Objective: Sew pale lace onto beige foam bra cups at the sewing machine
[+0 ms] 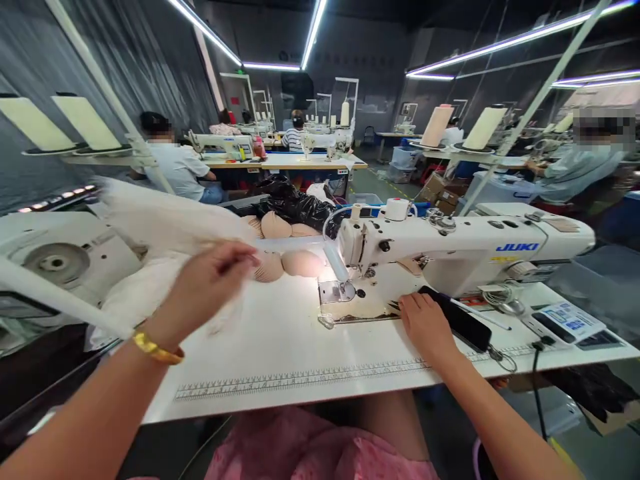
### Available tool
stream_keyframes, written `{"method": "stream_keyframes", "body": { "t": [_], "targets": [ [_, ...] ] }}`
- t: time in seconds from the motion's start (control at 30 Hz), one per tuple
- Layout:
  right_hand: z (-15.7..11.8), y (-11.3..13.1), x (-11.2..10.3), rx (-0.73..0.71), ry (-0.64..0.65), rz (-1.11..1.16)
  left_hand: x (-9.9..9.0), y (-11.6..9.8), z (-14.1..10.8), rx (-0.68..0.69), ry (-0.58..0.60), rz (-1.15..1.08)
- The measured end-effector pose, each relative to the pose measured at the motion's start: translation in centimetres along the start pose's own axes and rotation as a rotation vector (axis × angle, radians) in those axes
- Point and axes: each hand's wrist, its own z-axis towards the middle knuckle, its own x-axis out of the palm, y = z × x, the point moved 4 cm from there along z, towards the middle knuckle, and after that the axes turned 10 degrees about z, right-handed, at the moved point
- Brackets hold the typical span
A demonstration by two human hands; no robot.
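Note:
My left hand point(215, 277), a gold bracelet at its wrist, is raised over the left part of the white table point(280, 340). Its fingers are pinched on a sheer white fabric point(175, 213), which is blurred and stretches up to the left. Beyond that hand, beige moulded cups point(301, 263) lie on the table. My right hand point(425, 323) rests beside the bed of the white sewing machine point(445, 243), its fingertips at some small dark tips, perhaps scissors or tweezers. A black phone point(463, 320) lies just right of it.
More beige cups point(275, 225) and a black plastic bag point(300, 207) are behind the table. White fabric is heaped at the left by another machine point(60, 260). A ruler strip point(300, 377) runs along the front edge. People sit at machines farther back.

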Motion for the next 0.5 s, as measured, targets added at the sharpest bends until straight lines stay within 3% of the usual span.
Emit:
{"method": "stream_keyframes", "body": {
  "t": [0.1, 0.2, 0.33, 0.5],
  "targets": [
    [-0.8, 2.8, 0.5, 0.042, 0.058, 0.238, 6.5, 2.1, -1.9, -0.118, 0.360, -0.027],
    [-1.8, 7.4, 0.3, 0.097, 0.228, 0.627, 10.6, 4.1, -3.3, -0.180, 0.532, -0.131],
    [-1.9, 13.1, -0.3, 0.030, 0.406, 0.794, 11.2, 4.7, -4.3, -0.167, 0.576, -0.178],
    [-0.6, 15.9, 1.6, 0.065, 0.422, 0.930, 10.7, 4.2, -5.7, -0.125, 0.573, -0.286]
  ]
}}
